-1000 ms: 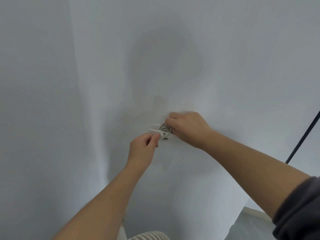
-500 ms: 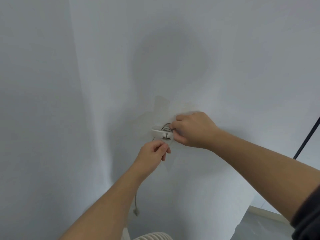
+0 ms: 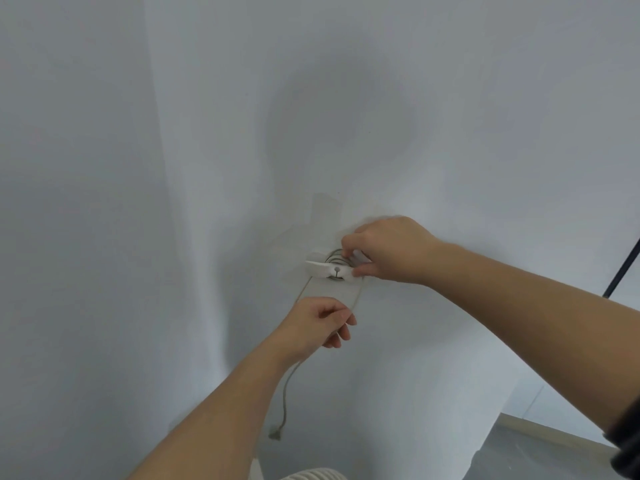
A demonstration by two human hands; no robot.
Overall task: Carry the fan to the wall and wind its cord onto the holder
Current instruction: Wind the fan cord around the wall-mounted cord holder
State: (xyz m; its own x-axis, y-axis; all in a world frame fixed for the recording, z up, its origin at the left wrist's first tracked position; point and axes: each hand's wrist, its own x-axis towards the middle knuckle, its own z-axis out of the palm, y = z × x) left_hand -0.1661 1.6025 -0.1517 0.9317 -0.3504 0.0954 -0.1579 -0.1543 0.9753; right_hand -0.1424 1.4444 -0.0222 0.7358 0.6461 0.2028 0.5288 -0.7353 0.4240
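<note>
Lower centre: cord tail hangs free, plug at its end; fan top at bottom edge. Left grip pinches cord just below holder. Holder on wall, mid-frame, cord coiled behind its white wings. Right grip pinches holder's right end. Black pole at right edge.
</note>
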